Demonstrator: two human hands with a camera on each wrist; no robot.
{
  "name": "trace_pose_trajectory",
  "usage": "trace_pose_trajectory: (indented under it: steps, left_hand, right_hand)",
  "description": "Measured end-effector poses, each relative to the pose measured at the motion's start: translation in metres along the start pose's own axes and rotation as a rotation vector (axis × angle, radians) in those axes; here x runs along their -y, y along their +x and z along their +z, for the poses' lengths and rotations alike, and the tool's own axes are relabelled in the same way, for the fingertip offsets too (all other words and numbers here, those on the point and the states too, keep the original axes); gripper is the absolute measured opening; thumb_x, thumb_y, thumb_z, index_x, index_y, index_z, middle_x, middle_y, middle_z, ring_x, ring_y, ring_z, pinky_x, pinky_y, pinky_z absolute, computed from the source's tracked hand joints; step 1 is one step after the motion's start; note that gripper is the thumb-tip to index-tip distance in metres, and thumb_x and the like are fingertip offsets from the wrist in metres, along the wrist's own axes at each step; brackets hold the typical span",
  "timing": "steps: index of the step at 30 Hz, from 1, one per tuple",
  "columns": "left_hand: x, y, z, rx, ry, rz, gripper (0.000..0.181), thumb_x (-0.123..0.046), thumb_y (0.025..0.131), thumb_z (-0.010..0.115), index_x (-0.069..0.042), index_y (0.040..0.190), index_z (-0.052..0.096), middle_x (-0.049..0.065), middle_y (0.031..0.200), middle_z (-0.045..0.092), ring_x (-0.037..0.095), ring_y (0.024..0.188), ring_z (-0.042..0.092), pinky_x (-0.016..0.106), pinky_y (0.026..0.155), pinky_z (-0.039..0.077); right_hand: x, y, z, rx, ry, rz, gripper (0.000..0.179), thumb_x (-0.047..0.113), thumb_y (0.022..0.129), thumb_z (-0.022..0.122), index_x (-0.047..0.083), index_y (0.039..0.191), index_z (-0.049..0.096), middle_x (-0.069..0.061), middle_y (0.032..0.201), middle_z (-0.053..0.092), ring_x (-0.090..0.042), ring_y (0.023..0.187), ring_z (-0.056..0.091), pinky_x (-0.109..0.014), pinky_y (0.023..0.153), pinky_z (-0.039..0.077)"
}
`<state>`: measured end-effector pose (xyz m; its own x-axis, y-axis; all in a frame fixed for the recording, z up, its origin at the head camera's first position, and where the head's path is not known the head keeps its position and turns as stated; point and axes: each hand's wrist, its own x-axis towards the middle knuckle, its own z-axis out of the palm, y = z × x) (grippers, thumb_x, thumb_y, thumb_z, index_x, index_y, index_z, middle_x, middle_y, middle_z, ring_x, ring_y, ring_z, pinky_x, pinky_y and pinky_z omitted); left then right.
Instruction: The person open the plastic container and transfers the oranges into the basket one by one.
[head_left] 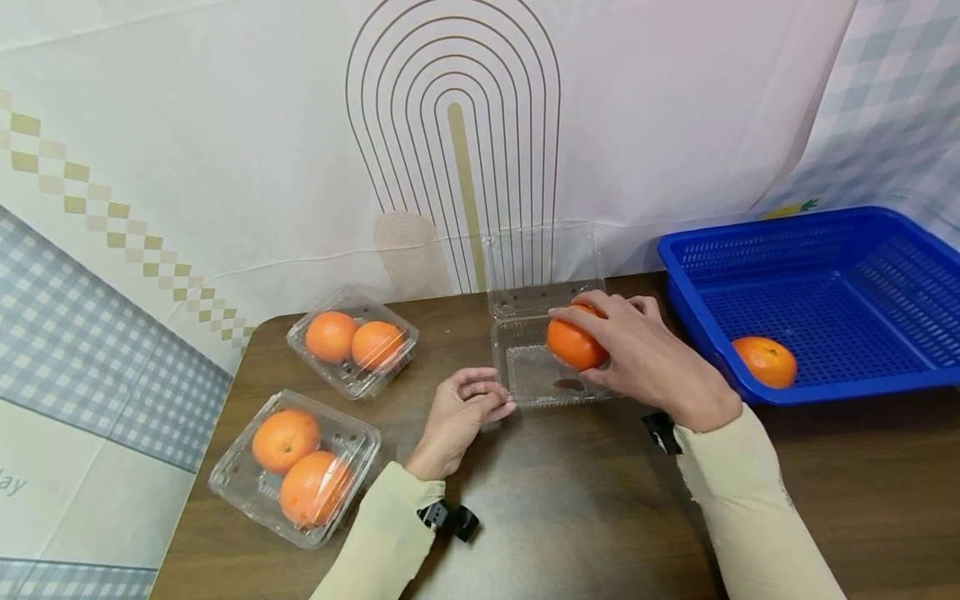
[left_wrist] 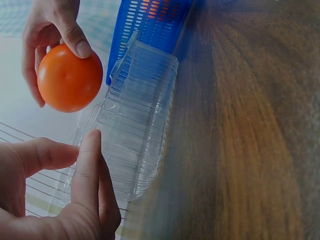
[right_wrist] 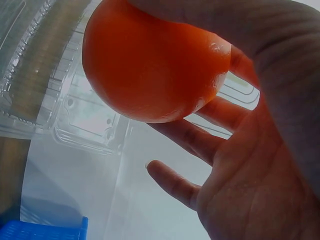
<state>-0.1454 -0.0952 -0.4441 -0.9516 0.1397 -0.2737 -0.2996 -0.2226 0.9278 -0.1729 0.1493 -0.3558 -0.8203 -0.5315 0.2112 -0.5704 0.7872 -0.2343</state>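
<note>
My right hand (head_left: 637, 354) grips an orange (head_left: 574, 337) between thumb and fingers, above an open clear plastic clamshell box (head_left: 525, 367). The lid (head_left: 543, 267) of that box stands up against the wall at the back. In the left wrist view the orange (left_wrist: 70, 79) hangs clear of the box's rim. My left hand (head_left: 467, 412) pinches the near left corner of the box's rim with thumb and index finger. The right wrist view shows the orange (right_wrist: 155, 62) close up, with the little finger free of it.
A blue plastic basket (head_left: 678, 292) at the right holds one orange (head_left: 765, 362). At the left stand two closed clamshell boxes, one farther back (head_left: 352, 383) and one nearer (head_left: 225, 482), each with two oranges inside. A patterned cloth wall (head_left: 300, 125) borders the wooden table (head_left: 570, 500) at the back.
</note>
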Motion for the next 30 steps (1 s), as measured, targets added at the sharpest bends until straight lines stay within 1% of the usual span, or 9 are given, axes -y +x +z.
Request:
trace_pose_trajectory:
  steps: [10, 17, 25, 30]
  left_hand:
    - [0.001, 0.001, 0.000, 0.001, -0.011, 0.005, 0.041, 0.015, 0.093, 0.059, 0.012, 0.133, 0.049, 0.002, 0.086, 0.066, 0.013, 0.080, 0.071, 0.024, 0.080, 0.066]
    - [0.001, 0.001, 0.000, -0.005, -0.021, 0.001, 0.041, 0.015, 0.093, 0.059, 0.012, 0.133, 0.050, 0.002, 0.086, 0.067, 0.013, 0.080, 0.072, 0.025, 0.080, 0.066]
    - [0.000, 0.001, 0.001, -0.015, -0.029, 0.005, 0.038, 0.016, 0.093, 0.060, 0.014, 0.130, 0.051, 0.003, 0.086, 0.067, 0.014, 0.080, 0.072, 0.025, 0.080, 0.066]
    - [0.000, 0.001, 0.001, -0.021, -0.037, -0.003, 0.035, 0.014, 0.094, 0.060, 0.015, 0.128, 0.052, 0.007, 0.089, 0.066, 0.015, 0.081, 0.073, 0.024, 0.080, 0.066]
  right_hand:
    - [-0.001, -0.001, -0.005, -0.014, -0.006, 0.015, 0.083, 0.016, 0.069, 0.095, 0.021, 0.143, 0.057, -0.014, 0.137, 0.057, -0.035, 0.121, 0.057, -0.055, 0.097, 0.040]
    - [0.000, -0.004, -0.010, -0.005, 0.006, 0.031, 0.083, 0.014, 0.070, 0.095, 0.021, 0.144, 0.056, -0.015, 0.139, 0.057, -0.036, 0.123, 0.057, -0.057, 0.099, 0.039]
    - [-0.001, -0.005, -0.012, -0.007, 0.000, 0.034, 0.083, 0.015, 0.071, 0.095, 0.020, 0.144, 0.056, -0.014, 0.138, 0.057, -0.035, 0.123, 0.056, -0.057, 0.100, 0.039]
    - [-0.002, -0.006, -0.014, -0.009, 0.012, 0.040, 0.083, 0.015, 0.071, 0.094, 0.020, 0.145, 0.055, -0.014, 0.138, 0.056, -0.034, 0.124, 0.056, -0.057, 0.099, 0.038]
